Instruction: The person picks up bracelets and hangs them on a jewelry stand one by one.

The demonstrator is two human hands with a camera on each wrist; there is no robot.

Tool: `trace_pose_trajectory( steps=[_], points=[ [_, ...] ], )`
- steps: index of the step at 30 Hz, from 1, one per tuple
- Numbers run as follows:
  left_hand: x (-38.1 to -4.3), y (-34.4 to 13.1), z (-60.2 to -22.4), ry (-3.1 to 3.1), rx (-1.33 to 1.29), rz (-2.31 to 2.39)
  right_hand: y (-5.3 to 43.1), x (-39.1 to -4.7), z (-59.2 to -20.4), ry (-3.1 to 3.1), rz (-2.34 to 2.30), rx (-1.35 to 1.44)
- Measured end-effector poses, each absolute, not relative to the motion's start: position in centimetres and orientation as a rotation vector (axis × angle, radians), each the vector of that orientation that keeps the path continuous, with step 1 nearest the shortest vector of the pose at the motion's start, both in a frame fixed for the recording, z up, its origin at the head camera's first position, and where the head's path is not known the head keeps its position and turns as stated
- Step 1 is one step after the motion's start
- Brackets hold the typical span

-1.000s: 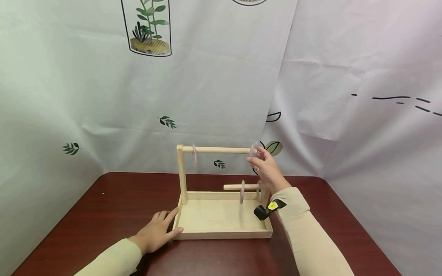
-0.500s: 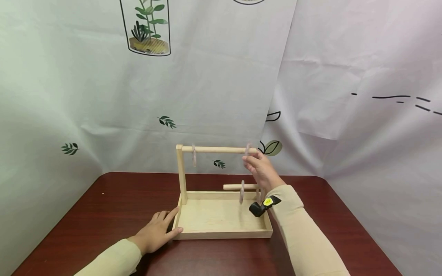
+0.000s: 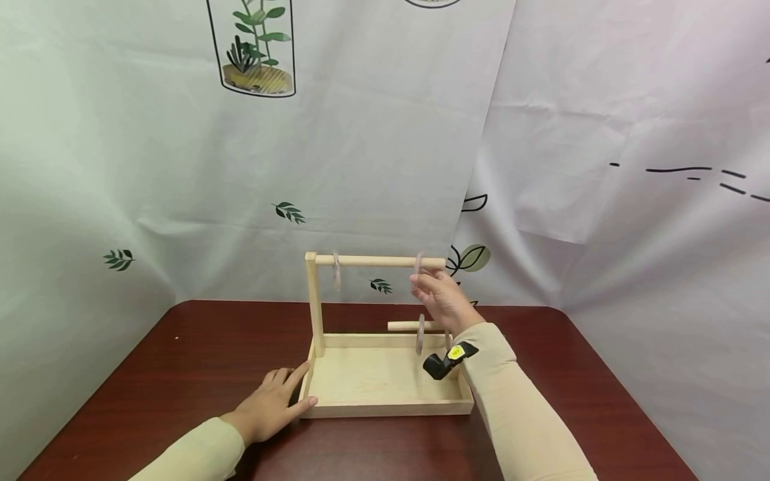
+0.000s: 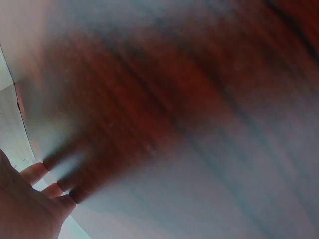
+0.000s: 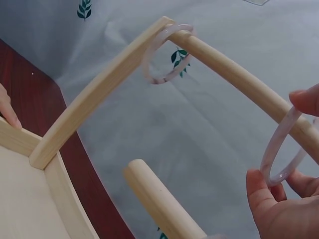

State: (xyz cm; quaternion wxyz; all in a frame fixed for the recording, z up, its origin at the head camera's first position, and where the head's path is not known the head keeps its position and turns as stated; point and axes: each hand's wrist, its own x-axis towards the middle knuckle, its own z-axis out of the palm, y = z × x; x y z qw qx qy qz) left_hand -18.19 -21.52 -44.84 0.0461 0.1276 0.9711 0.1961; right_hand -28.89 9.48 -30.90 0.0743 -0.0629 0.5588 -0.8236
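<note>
My right hand [image 3: 442,300] pinches a pale pink, translucent bangle [image 5: 273,145] between thumb and fingers. The bangle hangs around the upper bar [image 3: 379,261] of a wooden display stand, inward from the bar's free right end. Another pale bangle [image 3: 337,272] hangs near the left post [image 3: 315,307]. On the shorter lower bar [image 3: 400,326] hangs a third bangle [image 3: 420,336]; a further one at its right is mostly hidden by my right wrist. My left hand [image 3: 267,407] rests with fingers spread on the left edge of the stand's tray [image 3: 385,410].
The stand stands on a dark red-brown wooden table [image 3: 541,374]. Behind it hangs a white cloth [image 3: 385,167] with printed plants and leaves. A black wrist camera [image 3: 448,361] on my right sleeve is over the tray's right side.
My right hand has moved left along the upper bar, bringing the bangle from the bar's free end further inward. The left hand has stayed on the tray's edge.
</note>
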Motion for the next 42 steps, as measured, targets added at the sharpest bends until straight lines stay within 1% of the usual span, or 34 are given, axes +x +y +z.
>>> trace_pose_trajectory(
  steps=[6,32,42],
  points=[
    [-18.3,-21.6,-44.9,2.958,0.389,0.591,9.0,-28.9,-31.1,1.648,-2.467,-0.183],
    [-18.2,-21.5,-44.8,2.965,0.389,0.593,7.1,-29.2,-31.1,1.682,-2.336,-0.335],
    [-18.3,-21.5,-44.8,2.97,0.402,0.602,6.3,-29.4,-31.1,1.671,-2.317,-0.351]
  ],
)
